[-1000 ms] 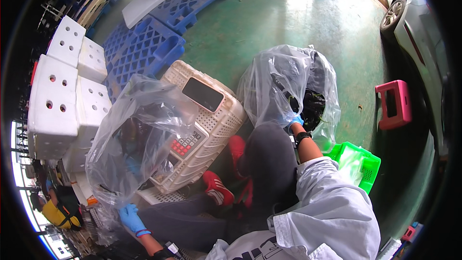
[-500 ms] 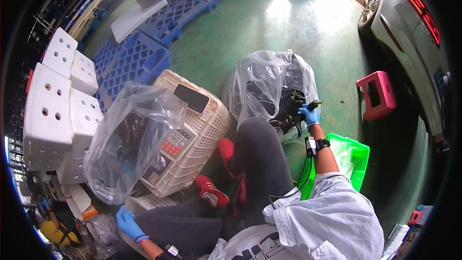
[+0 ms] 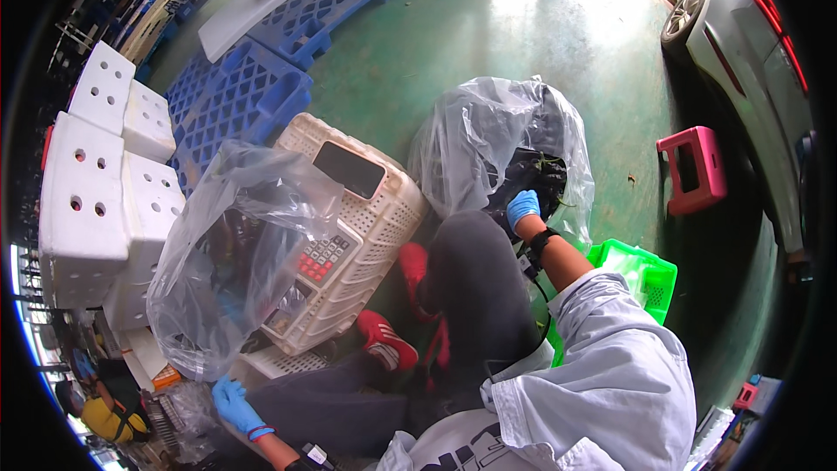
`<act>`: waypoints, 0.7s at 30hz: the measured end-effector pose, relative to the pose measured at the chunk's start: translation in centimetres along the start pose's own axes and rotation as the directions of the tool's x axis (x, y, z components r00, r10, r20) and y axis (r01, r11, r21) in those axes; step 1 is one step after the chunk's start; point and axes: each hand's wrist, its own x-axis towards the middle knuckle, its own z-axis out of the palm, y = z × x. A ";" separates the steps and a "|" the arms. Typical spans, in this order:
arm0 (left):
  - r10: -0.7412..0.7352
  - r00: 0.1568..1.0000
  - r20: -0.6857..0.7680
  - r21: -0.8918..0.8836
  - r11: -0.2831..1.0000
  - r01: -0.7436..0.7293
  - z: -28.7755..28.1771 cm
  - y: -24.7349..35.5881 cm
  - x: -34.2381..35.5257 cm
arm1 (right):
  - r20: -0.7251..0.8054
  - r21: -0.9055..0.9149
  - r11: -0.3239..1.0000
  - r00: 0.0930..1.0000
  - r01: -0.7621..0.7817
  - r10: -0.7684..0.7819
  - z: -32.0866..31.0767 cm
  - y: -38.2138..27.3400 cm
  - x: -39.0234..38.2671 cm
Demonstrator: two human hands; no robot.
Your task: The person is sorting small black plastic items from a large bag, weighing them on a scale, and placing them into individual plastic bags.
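Observation:
My right hand (image 3: 524,207), in a blue glove, reaches into the opening of a clear plastic bag (image 3: 466,135) with a black inner bag (image 3: 539,176). Green stems poke out around the black plastic. The right fingertips are lost against the dark contents, so their grip does not show. My left hand (image 3: 232,403), also in a blue glove, rests by my left thigh, holding nothing, its fingers loosely apart. Just beyond it, a second clear bag (image 3: 196,288) with dark long vegetables inside leans on a digital scale (image 3: 323,257) set on a beige crate (image 3: 370,235).
A bright green basket (image 3: 660,283) stands by my right elbow, and a pink stool (image 3: 695,170) is farther right, near a parked car (image 3: 741,78). White foam boxes (image 3: 83,183) are stacked at left beside blue pallets (image 3: 218,100). A phone (image 3: 350,169) lies on the crate.
My right hand has moved left into the bag's opening; the dark, green-stemmed vegetable it held at the bag's right edge is no longer seen in it. My left hand stays nearly still.

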 end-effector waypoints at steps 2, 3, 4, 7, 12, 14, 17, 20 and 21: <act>0.007 1.000 -0.019 0.016 1.000 -0.007 0.8 1.7 -0.6 | 0.011 0.067 0.997 0.999 -0.038 0.037 -1.5 2.5 -1.0; 0.017 0.999 -0.031 0.022 1.000 -0.016 0.9 2.1 -0.8 | -0.066 0.130 0.989 0.994 -0.074 0.083 -2.4 3.9 -2.4; 0.031 0.999 -0.027 -0.031 0.999 -0.032 1.1 1.8 -0.5 | -0.065 0.263 0.962 0.993 -0.079 0.099 -2.7 6.3 -3.2; 0.046 0.999 -0.024 -0.017 0.999 -0.046 0.4 1.5 -0.3 | -0.188 0.615 0.778 0.934 -0.129 0.304 -6.9 11.0 -8.5; 0.053 0.998 -0.033 -0.092 0.994 -0.055 0.7 1.2 -0.1 | -0.066 0.978 -0.123 0.803 0.171 0.592 -0.3 18.8 -9.5; 0.071 0.997 -0.037 -0.084 0.994 -0.074 0.6 1.6 -0.4 | 0.106 0.850 -0.485 0.834 0.207 0.542 0.0 20.2 -10.5; -0.004 0.995 -0.100 -0.093 0.996 -0.006 0.6 2.5 -1.2 | 0.259 0.637 -0.724 0.810 0.265 0.525 -1.8 20.2 -14.0; 0.132 0.990 0.047 -0.308 0.945 -0.112 2.1 6.3 -4.5 | 0.194 0.457 -0.784 0.814 0.419 0.548 -6.4 17.4 -18.3; 0.166 0.981 0.104 -0.414 0.904 -0.109 3.7 9.1 -6.7 | 0.156 0.420 -0.798 0.832 0.431 0.532 -8.4 16.0 -19.8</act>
